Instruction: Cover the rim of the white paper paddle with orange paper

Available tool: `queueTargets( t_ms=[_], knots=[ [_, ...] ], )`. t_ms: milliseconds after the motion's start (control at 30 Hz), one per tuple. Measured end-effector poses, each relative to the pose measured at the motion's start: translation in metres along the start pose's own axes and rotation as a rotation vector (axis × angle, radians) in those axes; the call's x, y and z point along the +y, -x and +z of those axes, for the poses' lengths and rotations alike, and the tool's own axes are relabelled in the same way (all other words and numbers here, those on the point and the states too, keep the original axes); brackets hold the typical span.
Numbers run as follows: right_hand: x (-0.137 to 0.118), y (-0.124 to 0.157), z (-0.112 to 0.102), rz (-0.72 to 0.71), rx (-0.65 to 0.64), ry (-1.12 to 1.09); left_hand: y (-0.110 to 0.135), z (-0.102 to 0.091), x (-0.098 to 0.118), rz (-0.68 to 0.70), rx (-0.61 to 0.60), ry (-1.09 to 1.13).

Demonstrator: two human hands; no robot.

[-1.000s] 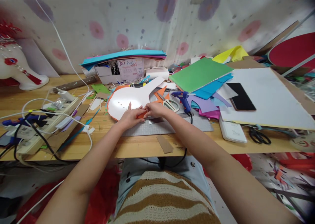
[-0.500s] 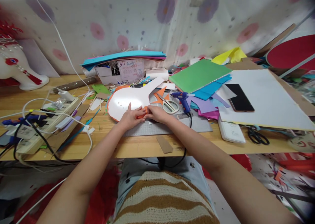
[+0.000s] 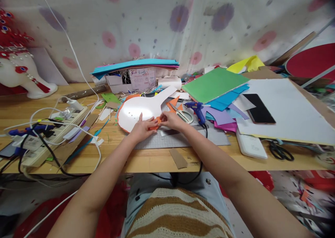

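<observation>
Your two hands hide most of the orange paper (image 3: 154, 128); you cannot make out its full outline. Your left hand (image 3: 142, 129) lies flat, fingers extended, over the paper and the white cutout (image 3: 131, 109). Your right hand (image 3: 171, 121) pinches the paper's right edge. The cutout is smooth, glossy and rounded, with a long neck. The paper sits at its lower right, over the gray mat (image 3: 216, 139) on the wooden tabletop (image 3: 151, 163).
</observation>
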State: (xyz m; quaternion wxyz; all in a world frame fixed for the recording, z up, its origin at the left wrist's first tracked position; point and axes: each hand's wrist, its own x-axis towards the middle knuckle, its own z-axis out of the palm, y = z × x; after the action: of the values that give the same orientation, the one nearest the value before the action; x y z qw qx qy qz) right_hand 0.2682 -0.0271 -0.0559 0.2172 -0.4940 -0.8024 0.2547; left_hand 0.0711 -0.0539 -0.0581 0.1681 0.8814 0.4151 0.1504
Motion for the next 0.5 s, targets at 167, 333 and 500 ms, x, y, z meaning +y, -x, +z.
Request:
queueTargets(
  t_ms=[167,333,500],
  knots=[
    [-0.015,-0.006,-0.011,-0.111,0.161,-0.006,0.001,-0.002,0.005,-0.015,0.007,0.006],
    [-0.065,-0.054,0.013,-0.481,0.032,0.180,0.004,0.000,0.004,-0.084,0.054,-0.019],
    [-0.105,-0.112,0.050,-0.643,-0.206,0.431,0.004,0.007,0.002,-0.081,0.120,-0.046]
  ],
)
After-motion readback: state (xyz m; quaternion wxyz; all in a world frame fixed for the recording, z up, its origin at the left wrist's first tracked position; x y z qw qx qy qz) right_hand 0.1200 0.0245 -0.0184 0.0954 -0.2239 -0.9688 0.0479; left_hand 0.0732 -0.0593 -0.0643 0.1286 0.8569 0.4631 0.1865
